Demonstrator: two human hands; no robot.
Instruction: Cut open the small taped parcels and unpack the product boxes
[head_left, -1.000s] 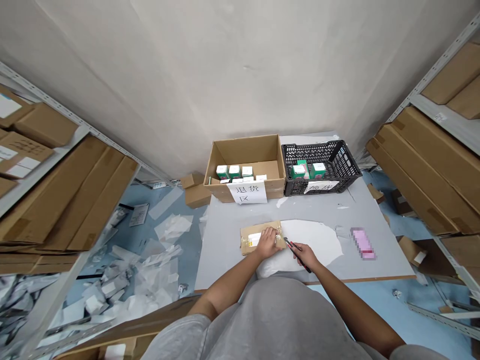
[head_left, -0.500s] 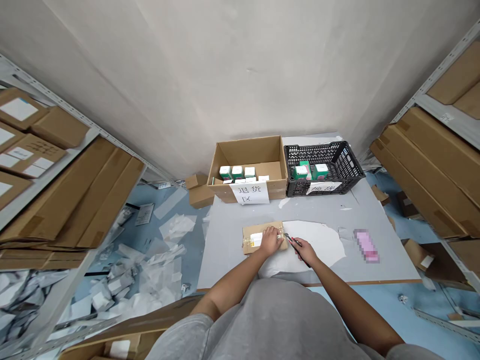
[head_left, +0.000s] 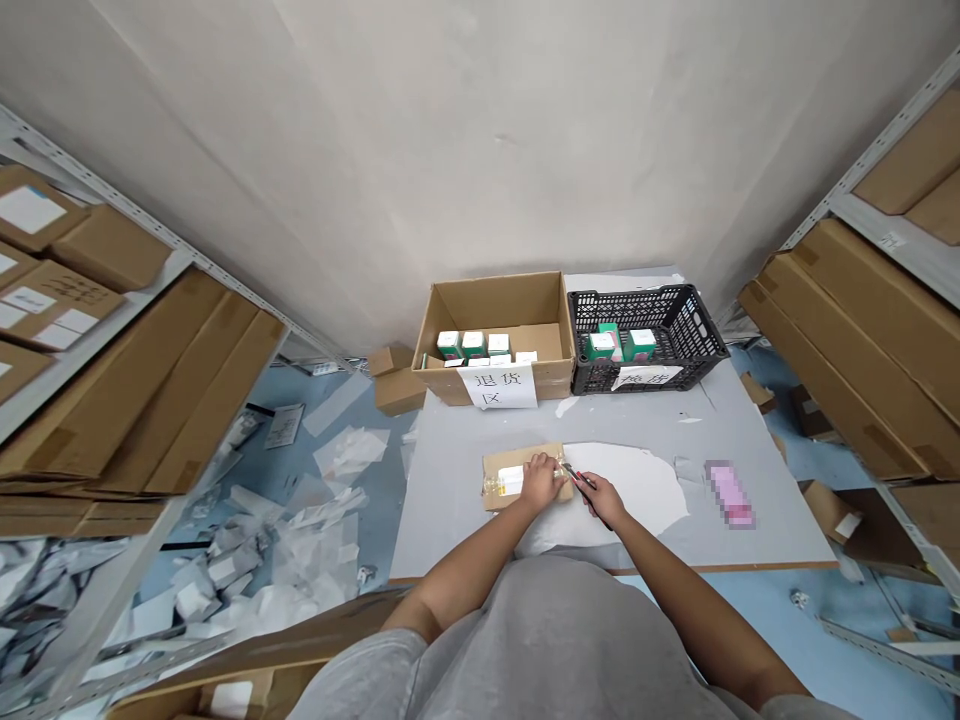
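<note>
As the left hand [head_left: 540,482] presses the cardboard parcel [head_left: 510,480], the right hand [head_left: 604,498] pinches a box cutter [head_left: 577,477].

Far end of table [head_left: 450,510]: cardboard box [head_left: 487,310] on the left, plastic crate [head_left: 679,320] just right of it, small boxes [head_left: 472,345] in both
Table middle: parcel [head_left: 504,495] under left hand [head_left: 540,482], sheet [head_left: 637,490] just right of it
Right hand [head_left: 604,498]: around utility knife [head_left: 579,477], beside parcel
Table right: blurred item [head_left: 729,495]
Both sides: shelves [head_left: 847,210]

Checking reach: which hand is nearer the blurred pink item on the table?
Right. The right hand, holding a red-handled utility knife, is left of the blurred pink item, across a white sheet. The left hand is farther left, on the cardboard parcel.
</note>
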